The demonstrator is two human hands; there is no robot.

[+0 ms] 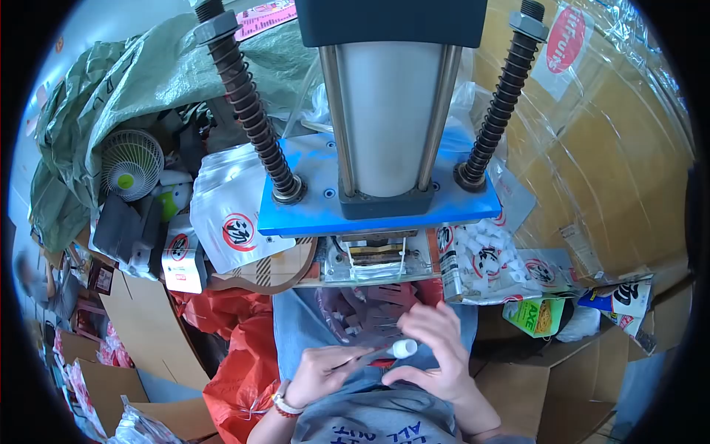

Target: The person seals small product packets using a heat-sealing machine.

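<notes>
My left hand [319,376], with bracelets at its wrist, is closed on a thin silvery pouch [365,360], seen nearly edge-on in front of my lap. At the pouch's right end sits a white cap [404,348]. My right hand [438,354] curves around the cap's right side, fingers apart and slightly blurred, with a gap between thumb and cap. Above both hands stands a press with a blue plate [310,211]; a metal fixture [377,255] lies beneath it.
A stack of white pouches [222,203] lies left of the press. White plastic caps [481,255] fill a spot on the right, beside a large wrapped carton [606,148]. Red bags [240,355] hang at lower left; a small fan [132,164] stands behind.
</notes>
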